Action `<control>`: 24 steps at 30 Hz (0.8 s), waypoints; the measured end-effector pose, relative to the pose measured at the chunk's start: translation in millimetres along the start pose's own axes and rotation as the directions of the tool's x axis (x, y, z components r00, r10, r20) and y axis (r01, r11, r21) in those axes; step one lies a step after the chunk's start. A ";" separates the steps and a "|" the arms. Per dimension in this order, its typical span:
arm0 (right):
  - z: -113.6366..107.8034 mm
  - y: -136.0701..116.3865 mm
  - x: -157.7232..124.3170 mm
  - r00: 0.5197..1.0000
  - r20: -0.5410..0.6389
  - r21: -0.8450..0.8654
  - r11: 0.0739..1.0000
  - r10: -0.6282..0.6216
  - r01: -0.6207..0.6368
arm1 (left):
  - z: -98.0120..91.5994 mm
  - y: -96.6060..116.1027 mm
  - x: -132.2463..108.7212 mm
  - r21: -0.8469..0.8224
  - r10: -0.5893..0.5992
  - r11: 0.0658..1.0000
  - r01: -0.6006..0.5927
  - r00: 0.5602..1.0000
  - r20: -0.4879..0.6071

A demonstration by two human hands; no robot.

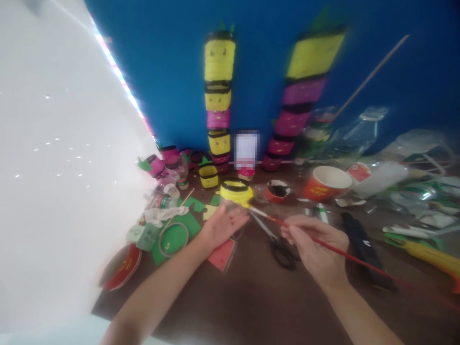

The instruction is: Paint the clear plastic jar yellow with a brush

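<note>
Yellow cup (235, 194), black-rimmed, by left hand (223, 227)

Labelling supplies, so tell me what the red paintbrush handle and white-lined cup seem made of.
Paintbrush handle: perhaps painted wood, smooth, evenly red; blur leaves plastic possible. Cup: likely paper, smooth finish, by its pale rim and yellow print.

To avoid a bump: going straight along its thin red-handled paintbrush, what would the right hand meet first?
Through the paintbrush, the right hand would likely first meet the round yellow, black-rimmed container; contact is hard to judge.
</note>
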State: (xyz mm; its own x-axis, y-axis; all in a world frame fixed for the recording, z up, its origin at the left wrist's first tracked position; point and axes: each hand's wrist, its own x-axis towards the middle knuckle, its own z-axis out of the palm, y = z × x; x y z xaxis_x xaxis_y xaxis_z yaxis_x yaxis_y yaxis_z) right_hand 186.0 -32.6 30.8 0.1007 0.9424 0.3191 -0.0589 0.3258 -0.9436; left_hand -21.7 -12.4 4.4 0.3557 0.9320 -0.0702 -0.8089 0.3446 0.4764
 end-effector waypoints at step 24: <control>10.8 -14.7 -0.1 0.992 -0.039 -0.213 0.971 -0.122 0.111 | -1.3 -0.5 1.5 0.033 0.048 0.998 -0.049 0.999 0.025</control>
State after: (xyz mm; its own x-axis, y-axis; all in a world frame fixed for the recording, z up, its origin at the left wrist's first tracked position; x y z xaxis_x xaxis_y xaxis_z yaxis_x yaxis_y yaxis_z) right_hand 176.0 -36.6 45.6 0.1461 0.8919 0.4280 0.1653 0.4046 -0.8994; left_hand -21.4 -11.0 2.9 0.3280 0.9443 -0.0251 -0.8096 0.2947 0.5076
